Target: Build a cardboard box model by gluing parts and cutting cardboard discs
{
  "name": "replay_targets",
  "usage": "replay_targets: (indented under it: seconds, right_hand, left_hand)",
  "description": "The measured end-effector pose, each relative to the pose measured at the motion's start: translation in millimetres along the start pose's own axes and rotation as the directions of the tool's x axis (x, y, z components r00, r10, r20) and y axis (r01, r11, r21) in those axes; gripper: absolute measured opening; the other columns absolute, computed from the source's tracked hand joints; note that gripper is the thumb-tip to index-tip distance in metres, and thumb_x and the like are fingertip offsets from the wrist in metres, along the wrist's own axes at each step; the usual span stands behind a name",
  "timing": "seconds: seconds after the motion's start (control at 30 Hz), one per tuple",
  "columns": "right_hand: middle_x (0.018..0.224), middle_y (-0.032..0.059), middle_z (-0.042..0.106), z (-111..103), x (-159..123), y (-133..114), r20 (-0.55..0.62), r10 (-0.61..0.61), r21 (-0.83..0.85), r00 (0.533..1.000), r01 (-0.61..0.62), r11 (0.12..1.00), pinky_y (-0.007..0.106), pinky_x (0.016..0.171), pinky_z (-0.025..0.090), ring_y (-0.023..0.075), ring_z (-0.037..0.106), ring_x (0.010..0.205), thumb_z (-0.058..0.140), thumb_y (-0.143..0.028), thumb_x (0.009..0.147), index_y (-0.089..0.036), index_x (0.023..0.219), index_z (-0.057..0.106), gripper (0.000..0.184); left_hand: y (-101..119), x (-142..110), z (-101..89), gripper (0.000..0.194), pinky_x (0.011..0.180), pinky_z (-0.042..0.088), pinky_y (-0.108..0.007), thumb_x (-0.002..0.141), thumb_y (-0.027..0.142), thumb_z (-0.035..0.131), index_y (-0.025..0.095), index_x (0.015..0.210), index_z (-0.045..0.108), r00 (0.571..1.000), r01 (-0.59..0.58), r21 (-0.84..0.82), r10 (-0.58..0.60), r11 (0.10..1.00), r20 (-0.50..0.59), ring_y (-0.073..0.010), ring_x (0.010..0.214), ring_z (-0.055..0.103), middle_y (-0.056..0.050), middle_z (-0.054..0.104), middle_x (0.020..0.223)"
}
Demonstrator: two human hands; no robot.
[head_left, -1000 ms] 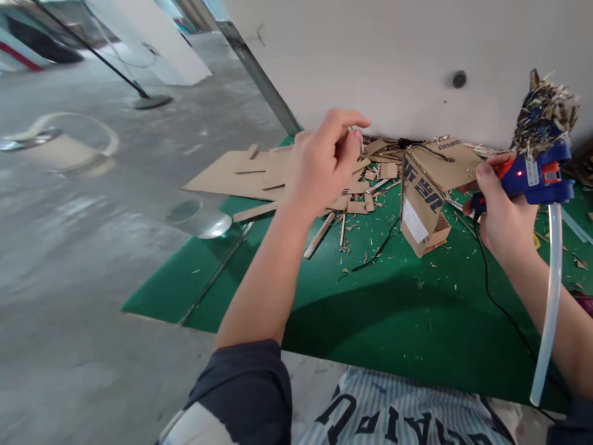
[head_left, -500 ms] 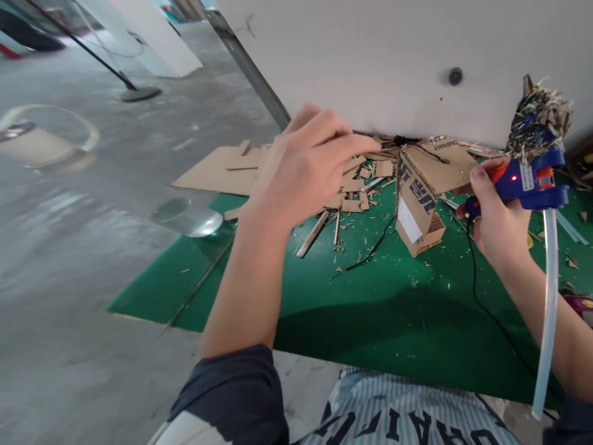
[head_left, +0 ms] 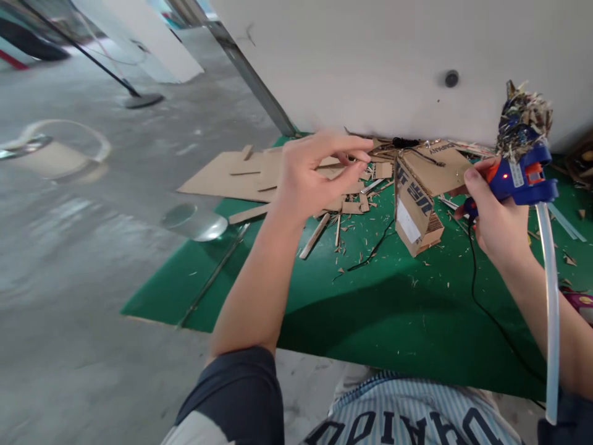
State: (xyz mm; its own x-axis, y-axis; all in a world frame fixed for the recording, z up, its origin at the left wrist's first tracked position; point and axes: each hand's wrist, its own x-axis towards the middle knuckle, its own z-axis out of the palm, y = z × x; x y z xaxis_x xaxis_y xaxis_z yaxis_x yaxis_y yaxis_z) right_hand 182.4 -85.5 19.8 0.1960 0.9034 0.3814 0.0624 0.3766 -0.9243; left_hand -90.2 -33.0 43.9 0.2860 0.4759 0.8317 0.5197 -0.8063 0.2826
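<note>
As the head camera looks down over the green table (head_left: 361,309), it shows the right hand (head_left: 503,225) closed around the handle of a blue glue gun (head_left: 523,182), above the table's right part. Its front end, covered with tangled shreds (head_left: 525,120), points upward, probably so that the hot tip touches neither cardboard nor skin. Because the tool is turned this way, the long glue stick (head_left: 550,309) hangs down from its rear, beside the forearm. The left hand (head_left: 310,170) is raised over the cardboard scraps (head_left: 354,207), its fingers half bent and the thumb near the fingertips; I cannot tell whether something thin is pinched there. Between both hands a folded cardboard piece (head_left: 417,204) stands on the table, its upper panel reaching toward the right thumb, though whether they touch is not clear. It stands without visible grip, perhaps because its block-like foot carries it. A black cord (head_left: 491,296) runs slack below the right hand, which seems to leave the wrist free to turn.
</note>
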Motion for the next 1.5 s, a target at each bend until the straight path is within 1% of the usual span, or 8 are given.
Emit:
replay_targets:
  seconds: [0.2,0.43,0.6,0.77,0.93,1.13,1.37,1.5]
  right_hand:
    - [0.088,0.0021,0.069,0.2,2.7,-3.3,0.026,0.007,-0.032,1.0,-0.006,0.999,0.031,0.049,0.057,0.0251,0.075,0.086,0.075,-0.064,0.081,-0.03,0.096,0.06,0.04]
    - [0.085,0.0039,0.068,-0.9,2.8,-15.3,0.048,0.078,-0.027,0.996,-0.077,0.997,0.032,0.043,0.055,0.0255,0.073,0.078,0.079,-0.067,0.074,-0.03,0.093,0.059,0.046]
    - [0.089,0.0036,0.068,0.2,2.6,-11.6,0.053,0.051,-0.047,0.997,-0.048,0.998,0.032,0.047,0.057,0.025,0.074,0.081,0.077,-0.064,0.079,-0.03,0.096,0.058,0.042]
    - [0.086,-0.0016,0.063,7.1,-2.5,-12.1,0.077,0.047,0.087,0.996,-0.054,0.995,0.032,0.058,0.062,0.0213,0.075,0.086,0.077,-0.054,0.082,-0.028,0.096,0.058,0.035]
    - [0.085,-0.0036,0.061,16.3,-9.3,-23.7,0.022,0.093,0.188,0.995,-0.096,0.978,0.033,0.059,0.063,0.0206,0.072,0.086,0.084,-0.045,0.074,-0.028,0.09,0.054,0.038]
    - [0.081,-0.0046,0.057,21.3,-14.2,-27.9,-0.053,0.086,0.205,0.995,-0.073,0.976,0.031,0.054,0.061,0.0171,0.068,0.076,0.085,-0.039,0.073,-0.028,0.09,0.052,0.039]
    - [0.074,-0.0073,0.054,16.4,-0.8,-24.5,-0.158,0.077,0.314,0.984,-0.024,0.949,0.029,0.063,0.06,0.0094,0.06,0.064,0.079,-0.021,0.074,-0.024,0.086,0.052,0.03]
    - [0.078,-0.0073,0.055,15.7,-1.0,-25.2,-0.145,0.062,0.295,0.987,-0.017,0.956,0.031,0.066,0.061,0.0093,0.062,0.068,0.078,-0.023,0.077,-0.024,0.089,0.052,0.029]
  left_hand:
    - [-4.2,-7.9,6.9,0.036,0.061,0.058,-0.028,0.089,0.049,0.07,0.028,0.118,0.069,0.997,0.072,-0.033,-0.071,0.997,0.033,-0.013,0.065,0.065,0.0,0.065,0.076]
    - [0.1,-6.9,7.9,0.028,0.056,0.052,-0.022,0.099,0.043,0.058,0.031,0.122,0.067,0.996,-0.07,-0.111,0.074,0.991,0.04,-0.0091,0.058,0.06,0.003,0.062,0.07]
    - [-12.2,-9.4,10.7,0.038,0.065,0.057,-0.026,0.099,0.052,0.054,0.027,0.121,0.072,0.989,0.065,-0.051,-0.057,0.997,0.134,-0.011,0.064,0.067,-0.002,0.07,0.08]
    - [-31.9,-12.4,25.8,0.042,0.065,0.062,-0.03,0.094,0.053,0.059,0.026,0.125,0.072,0.976,0.161,-0.197,-0.126,0.967,0.18,-0.0131,0.066,0.071,-0.001,0.072,0.081]
    - [-27.3,-11.9,28.7,0.04,0.077,0.066,-0.038,0.089,0.048,0.067,0.027,0.123,0.072,0.957,0.289,-0.31,-0.271,0.906,0.099,-0.0176,0.078,0.075,0.0,0.072,0.08]
    - [-16.4,-5.2,24.3,0.035,0.078,0.064,-0.035,0.087,0.043,0.072,0.026,0.117,0.071,0.958,0.278,-0.389,-0.284,0.878,0.044,-0.0188,0.087,0.075,-0.002,0.074,0.086]
    - [-12.1,-5.1,34.0,0.015,0.062,0.056,-0.029,0.085,0.032,0.065,0.03,0.095,0.075,0.94,0.236,-0.54,-0.331,0.808,-0.086,-0.0137,0.063,0.06,0.001,0.059,0.067]
    - [-5.4,-4.2,38.4,0.023,0.052,0.04,-0.023,0.074,0.014,0.057,0.024,0.081,0.077,0.923,0.172,-0.712,-0.364,0.681,-0.125,-0.0093,0.052,0.043,0.002,0.046,0.058]
